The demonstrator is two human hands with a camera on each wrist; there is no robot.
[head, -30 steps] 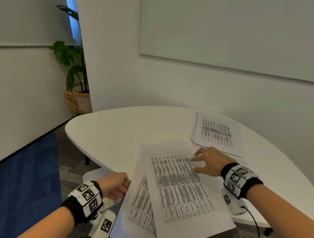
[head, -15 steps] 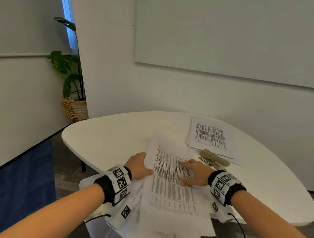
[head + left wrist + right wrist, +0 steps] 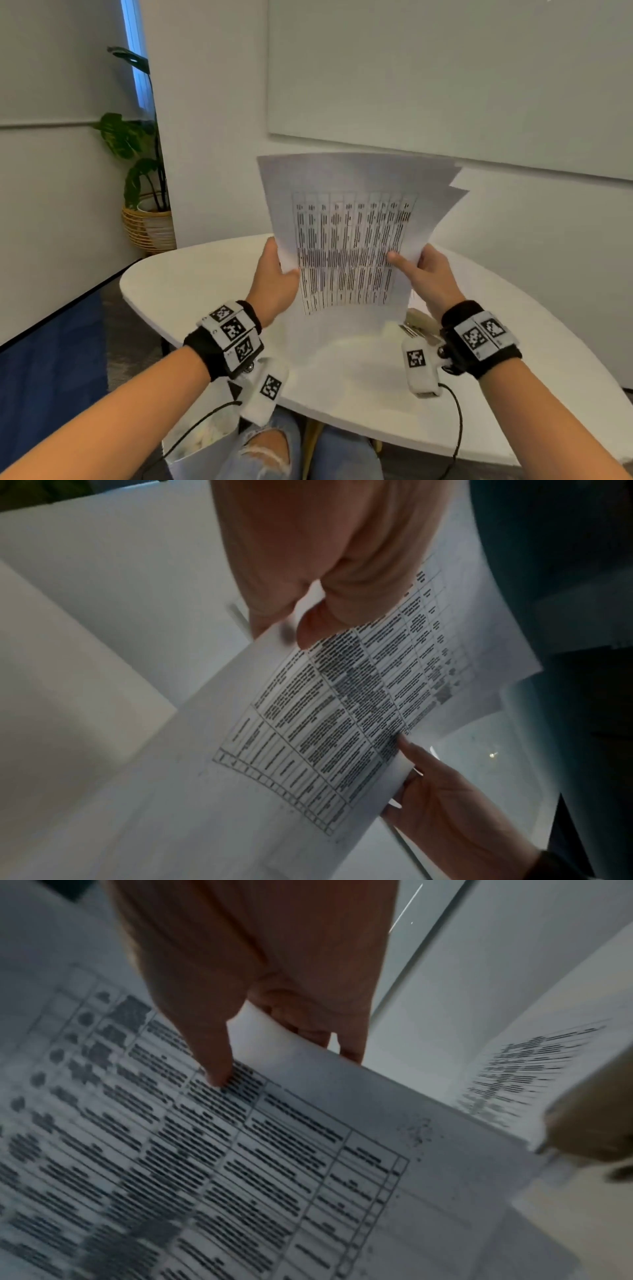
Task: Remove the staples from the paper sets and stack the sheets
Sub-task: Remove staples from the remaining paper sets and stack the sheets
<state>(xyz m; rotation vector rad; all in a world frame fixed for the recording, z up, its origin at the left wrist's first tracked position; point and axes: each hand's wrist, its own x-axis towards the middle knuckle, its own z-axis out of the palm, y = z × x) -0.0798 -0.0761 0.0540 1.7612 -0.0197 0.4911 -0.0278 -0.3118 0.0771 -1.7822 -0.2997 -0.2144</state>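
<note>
We hold sheets upright above table. Left hand pinches edge at 9 o'clock, right hand at 3 o'clock, thumbs in front. Staple remover at 5 o'clock.

A set of printed sheets is standing nearly upright above the white table, its printed table of dense black text facing the person. The sheets are bowing slightly, and at the top right the corners of the back sheets are fanning out past the front one. Their lower edge is resting on or just over the tabletop. A tan staple remover is lying flat on the table just beside the set's lower right corner.
</note>
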